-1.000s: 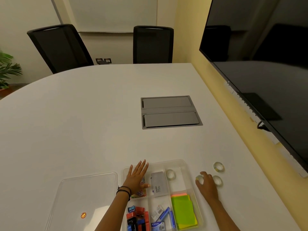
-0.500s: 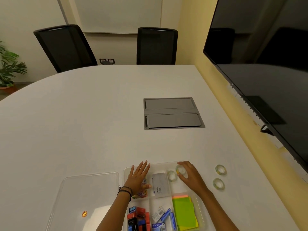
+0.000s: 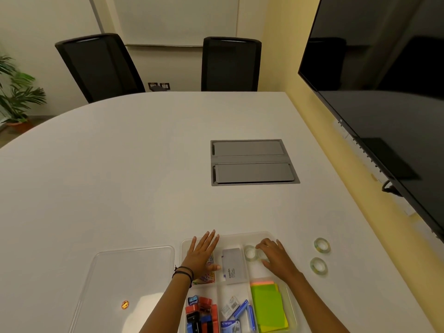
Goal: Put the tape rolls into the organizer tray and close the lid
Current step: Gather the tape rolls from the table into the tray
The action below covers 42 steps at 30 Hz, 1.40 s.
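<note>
A: Setting: a white oval meeting table (image 3: 120,188), with a dark wall screen (image 3: 384,92) on the right. Where do the tape rolls lie?

B: One clear plastic tape roll (image 3: 249,253) lies flat in the far right compartment of the clear plastic organizer tray (image 3: 240,235). A second clear roll (image 3: 261,255) lies just beside it, under the right hand (image 3: 276,258). The fingers curl over that roll and touch it; whether they pinch it cannot be told. Two more lie on the table right of the tray: the far loose roll (image 3: 322,245) and the near loose roll (image 3: 318,266).

A: Compared with a second ago?

B: Then the right hand covered a third roll outside the tray, and only one lay inside. Half a second ago the hand held it over the compartment's far end. The left hand (image 3: 203,257) has stayed flat, fingers straight, pressing on the far left compartment.

A: Edges and room?

B: The clear plastic lid (image 3: 129,272) lies flat just left of the tray, a narrow gap between them. The tray's near end runs off the bottom of the view. Both loose rolls sit well inside the table's right edge. White tabletop runs from the tray's far rim to the grey hatch panel (image 3: 252,163).
</note>
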{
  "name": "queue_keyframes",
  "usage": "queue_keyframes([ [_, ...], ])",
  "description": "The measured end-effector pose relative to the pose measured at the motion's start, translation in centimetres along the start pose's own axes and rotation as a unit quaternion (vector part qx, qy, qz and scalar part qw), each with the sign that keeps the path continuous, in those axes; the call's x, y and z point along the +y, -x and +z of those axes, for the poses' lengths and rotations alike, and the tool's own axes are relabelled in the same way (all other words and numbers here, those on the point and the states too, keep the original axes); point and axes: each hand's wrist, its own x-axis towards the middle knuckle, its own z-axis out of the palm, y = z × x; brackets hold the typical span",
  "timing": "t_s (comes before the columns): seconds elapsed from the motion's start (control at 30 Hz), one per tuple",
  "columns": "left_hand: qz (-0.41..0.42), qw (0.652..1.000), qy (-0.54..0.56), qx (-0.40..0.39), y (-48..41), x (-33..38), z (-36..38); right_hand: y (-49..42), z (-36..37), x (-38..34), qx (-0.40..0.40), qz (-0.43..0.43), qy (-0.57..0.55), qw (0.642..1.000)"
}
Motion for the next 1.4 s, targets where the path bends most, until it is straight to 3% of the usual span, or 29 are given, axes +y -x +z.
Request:
queue_keyframes([
  [0.27, 0.003, 1.0, 0.009, -0.002, -0.3, -0.3, 0.4, 1.4, -1.2, 1.5, 0.154, 0.026, -0.168, 0.973],
  [0.5, 0.009, 1.0, 0.023, 0.008, -0.2, -0.3, 0.4, 4.0, -1.5, 5.3, 0.236, 0.127, -0.195, 0.943],
  [0.67, 0.011, 0.999, 0.029, 0.012, -0.2, -0.4, 0.5, 6.1, -0.6, 8.0, 0.207, 0.235, -0.202, 0.928],
  [0.83, 0.013, 0.999, 0.029, 0.013, 0.0, -0.3, 0.4, 7.5, 0.1, 9.0, 0.115, 0.323, -0.175, 0.923],
  [0.93, 0.013, 0.999, 0.027, 0.011, 0.0, -0.2, 0.2, 7.8, 0.6, 8.6, 0.075, 0.324, -0.179, 0.926],
  [1.4, 0.027, 0.999, 0.025, 0.035, -0.3, -0.7, 0.8, 6.5, 1.6, 4.4, 0.059, 0.255, -0.08, 0.962],
])
